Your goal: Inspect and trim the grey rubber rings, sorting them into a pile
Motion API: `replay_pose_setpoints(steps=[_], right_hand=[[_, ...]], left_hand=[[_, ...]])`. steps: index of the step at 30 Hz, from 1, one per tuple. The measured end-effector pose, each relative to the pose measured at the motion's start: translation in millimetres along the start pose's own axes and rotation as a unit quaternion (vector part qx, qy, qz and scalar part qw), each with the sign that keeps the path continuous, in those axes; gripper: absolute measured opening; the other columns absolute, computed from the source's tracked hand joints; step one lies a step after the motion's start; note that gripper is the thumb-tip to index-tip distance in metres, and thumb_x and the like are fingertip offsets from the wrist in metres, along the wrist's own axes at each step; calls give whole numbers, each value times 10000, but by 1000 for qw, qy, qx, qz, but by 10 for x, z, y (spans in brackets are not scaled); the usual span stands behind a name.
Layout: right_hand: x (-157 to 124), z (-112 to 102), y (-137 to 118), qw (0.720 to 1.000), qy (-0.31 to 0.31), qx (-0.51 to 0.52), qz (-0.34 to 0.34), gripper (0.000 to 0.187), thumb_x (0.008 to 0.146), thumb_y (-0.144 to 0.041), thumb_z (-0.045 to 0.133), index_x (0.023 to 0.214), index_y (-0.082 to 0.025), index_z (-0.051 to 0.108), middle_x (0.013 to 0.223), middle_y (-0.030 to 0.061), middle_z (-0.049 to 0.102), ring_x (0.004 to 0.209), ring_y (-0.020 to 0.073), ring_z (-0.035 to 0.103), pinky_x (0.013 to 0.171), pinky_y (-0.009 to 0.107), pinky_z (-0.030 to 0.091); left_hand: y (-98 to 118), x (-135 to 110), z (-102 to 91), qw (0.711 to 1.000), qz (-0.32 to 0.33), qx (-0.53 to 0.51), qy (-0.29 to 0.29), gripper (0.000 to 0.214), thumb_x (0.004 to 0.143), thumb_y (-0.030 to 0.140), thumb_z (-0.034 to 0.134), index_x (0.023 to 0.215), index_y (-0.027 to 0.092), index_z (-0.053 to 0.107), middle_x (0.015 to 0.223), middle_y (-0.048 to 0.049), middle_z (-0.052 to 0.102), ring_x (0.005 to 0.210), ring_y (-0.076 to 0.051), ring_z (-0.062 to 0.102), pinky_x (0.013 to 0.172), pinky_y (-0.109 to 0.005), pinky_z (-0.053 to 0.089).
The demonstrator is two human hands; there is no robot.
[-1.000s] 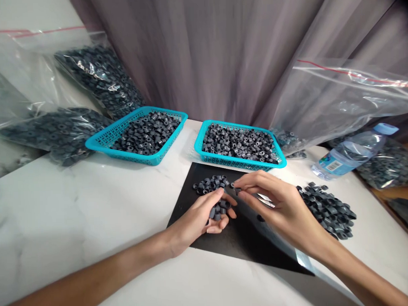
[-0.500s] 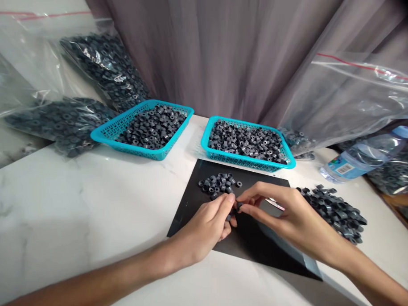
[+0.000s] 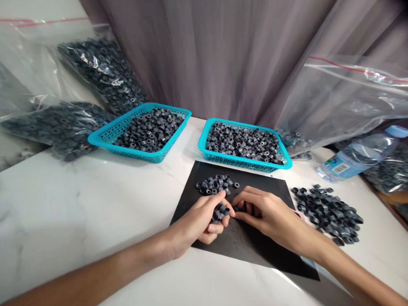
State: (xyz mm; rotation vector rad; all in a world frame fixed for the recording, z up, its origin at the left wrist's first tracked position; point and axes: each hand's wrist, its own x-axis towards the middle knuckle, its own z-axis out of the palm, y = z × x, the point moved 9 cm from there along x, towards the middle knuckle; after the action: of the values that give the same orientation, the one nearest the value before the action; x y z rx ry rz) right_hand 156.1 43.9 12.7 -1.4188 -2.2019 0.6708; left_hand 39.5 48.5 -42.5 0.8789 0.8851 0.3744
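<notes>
Several small dark grey plastic rings (image 3: 221,212) lie cupped in my left hand (image 3: 206,217), its fingers curled round them over the black mat (image 3: 274,244). Close beside its fingertips is my right hand (image 3: 262,209), with thumb and forefinger pinched together on something small and dark, seemingly a ring; the fingers mostly hide it. Just beyond my left hand, a small heap of the same rings (image 3: 216,184) rests on the mat, with a single ring (image 3: 237,185) at its right side.
Two blue baskets (image 3: 126,151), (image 3: 244,162) full of rings stand at the back. A loose pile of grey rings (image 3: 329,213) lies right of the mat, near a water bottle (image 3: 361,154). Bags of rings (image 3: 100,67) stand at the left; a clear bag (image 3: 349,94) is at the right.
My left hand has turned and opened upward a little, so the rings inside now show. My right hand has shifted slightly left and its fingers have curled in more.
</notes>
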Motion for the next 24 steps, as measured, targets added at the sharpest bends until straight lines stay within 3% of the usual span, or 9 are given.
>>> replay_pose_setpoints(steps=[3, 6, 11, 14, 19, 24], right_hand=[[10, -112, -73, 998, 51, 42, -8, 110, 978, -279, 589, 932, -241, 681, 903, 32, 667, 782, 181, 621, 701, 300, 476], [-2, -262, -151, 989, 94, 118, -2, 127, 964, -334, 624, 1003, -234, 691, 920, 28, 691, 770, 167, 626, 696, 276, 487], [13, -138, -331, 982, 41, 180, -33, 163, 1005, -315, 559, 1086, -241, 680, 897, 8, 711, 813, 161, 644, 759, 267, 495], [39, -118, -235, 980, 62, 188, -19, 226, 1038, -333, 480, 1039, -232, 682, 931, 15, 717, 807, 157, 651, 766, 267, 502], [57, -311, 168, 984, 158, 77, 32, 229, 1026, -352, 486, 1066, -222, 670, 1024, 47, 708, 816, 183, 649, 726, 298, 509], [133, -262, 339, 993, 105, -50, 8, 264, 969, -308, 591, 1227, -248, 591, 1180, 75, 621, 909, 206, 624, 754, 334, 513]], left_hand=[[8, 12, -1, 1000, -2, 1, -6, 445, 914, 594, 507, 862, 158, 581, 695, 24, 511, 436, -20, 290, 366, -159, 93], [12, 21, 11, 1000, -1, 10, -18, 465, 900, 612, 518, 859, 153, 579, 678, 9, 542, 446, -31, 329, 359, -152, 155], [12, 26, 32, 999, 2, 14, -42, 454, 917, 609, 494, 897, 161, 565, 674, -9, 589, 445, -34, 345, 374, -145, 190], [17, 31, 39, 998, 4, 15, -54, 454, 936, 592, 471, 884, 154, 581, 674, -12, 582, 441, -31, 328, 375, -151, 166], [82, 4, 71, 997, 20, 28, -65, 448, 961, 547, 458, 845, 138, 598, 667, -16, 566, 441, -20, 280, 387, -161, 106], [112, -23, 89, 997, 18, 32, -67, 444, 959, 531, 475, 819, 128, 600, 664, -11, 550, 442, -19, 271, 391, -175, 84]])
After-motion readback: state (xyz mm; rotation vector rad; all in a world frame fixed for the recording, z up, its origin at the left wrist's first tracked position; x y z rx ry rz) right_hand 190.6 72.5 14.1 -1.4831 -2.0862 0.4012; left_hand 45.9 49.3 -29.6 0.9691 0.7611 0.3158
